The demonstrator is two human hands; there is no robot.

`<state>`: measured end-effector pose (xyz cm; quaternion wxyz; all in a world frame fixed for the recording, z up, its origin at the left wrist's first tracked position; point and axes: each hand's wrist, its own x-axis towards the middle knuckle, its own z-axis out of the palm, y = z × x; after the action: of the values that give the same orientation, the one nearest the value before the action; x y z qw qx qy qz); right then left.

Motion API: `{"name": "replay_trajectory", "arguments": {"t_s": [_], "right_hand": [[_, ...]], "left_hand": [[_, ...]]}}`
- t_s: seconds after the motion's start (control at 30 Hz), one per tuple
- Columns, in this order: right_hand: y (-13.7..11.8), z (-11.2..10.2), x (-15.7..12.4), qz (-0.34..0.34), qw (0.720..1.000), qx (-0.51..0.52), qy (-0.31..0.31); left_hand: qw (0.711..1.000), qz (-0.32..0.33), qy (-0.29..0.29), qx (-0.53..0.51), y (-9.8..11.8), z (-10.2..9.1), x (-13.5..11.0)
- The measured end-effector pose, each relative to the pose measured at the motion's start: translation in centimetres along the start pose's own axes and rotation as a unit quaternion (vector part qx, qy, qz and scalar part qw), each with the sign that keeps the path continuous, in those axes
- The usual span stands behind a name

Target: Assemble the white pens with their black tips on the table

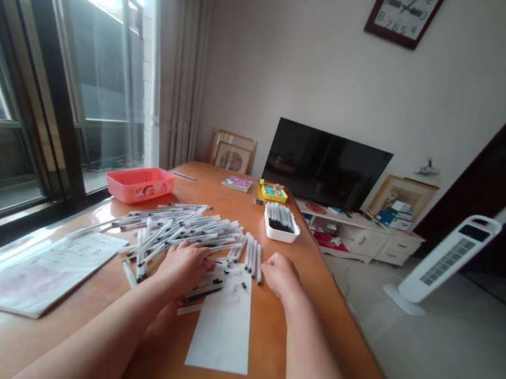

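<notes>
- Currently, pens are being sorted out of a heap, or so I judge; the step in hand looks like drawing them out and lining them up side by side.
- My left hand [184,265] lies palm down at the near edge of the pen pile [208,227], fingers bent; I cannot tell whether they grip anything.
- My right hand [282,275], well apart from the left, is curled in a loose fist just right of the pen row [252,254]; whether a pen is pinched inside is hidden.
- That row stands between my hands, slightly beyond them, black ends toward me.
- Below it, between my forearms, runs a white paper strip [223,333] on the table [269,354], with small black caps [243,285] scattered over its far part and a dark pen [202,295] by its left edge, just right of my left wrist.
- Beyond my right hand sits a white tray [281,234], holding pens with their black ends toward me.
- Beyond and left of my left hand is a pink basket [136,189].
- Next, I think, calls for freeing one pen from the tangle with my left fingers, turning its black end nearward, and letting my right hand square it against the row without rolling its neighbours.
</notes>
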<state>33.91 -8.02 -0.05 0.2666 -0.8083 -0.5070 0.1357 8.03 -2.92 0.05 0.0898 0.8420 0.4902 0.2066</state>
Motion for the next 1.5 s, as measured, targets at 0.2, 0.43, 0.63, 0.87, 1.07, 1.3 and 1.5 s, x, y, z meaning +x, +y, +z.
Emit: {"name": "replay_trajectory", "arguments": {"t_s": [0.2, 0.43, 0.63, 0.87, 1.07, 1.3, 1.5], "right_hand": [[-0.8, 0.0, -0.5, 0.003, 0.996, -0.076, -0.044], [-0.7, -0.3, -0.2, 0.018, 0.993, -0.109, -0.050], [-0.7, -0.4, -0.1, 0.024, 0.991, -0.124, -0.050], [-1.2, -1.1, -0.6, 0.014, 0.995, -0.099, -0.007], [-4.1, -0.5, -3.4, -0.061, 0.950, 0.265, -0.153], [-6.5, -0.1, -6.3, -0.084, 0.817, 0.434, -0.370], [-7.2, 1.1, -6.8, -0.064, 0.778, 0.496, -0.382]], "left_hand": [[1.000, -0.001, -0.013, -0.010, 0.0, -0.3, 0.0], [0.997, -0.005, -0.047, -0.055, -0.5, -0.8, -0.2], [0.998, -0.005, -0.040, -0.041, -1.1, -0.9, -0.3], [0.997, -0.041, 0.026, -0.060, -1.7, -1.0, 0.2], [0.883, -0.133, 0.101, -0.438, -0.5, -1.5, 0.7], [0.655, -0.134, 0.001, -0.743, 0.8, -3.6, -0.2], [0.636, -0.113, -0.030, -0.763, 1.1, -3.7, -0.4]]}}
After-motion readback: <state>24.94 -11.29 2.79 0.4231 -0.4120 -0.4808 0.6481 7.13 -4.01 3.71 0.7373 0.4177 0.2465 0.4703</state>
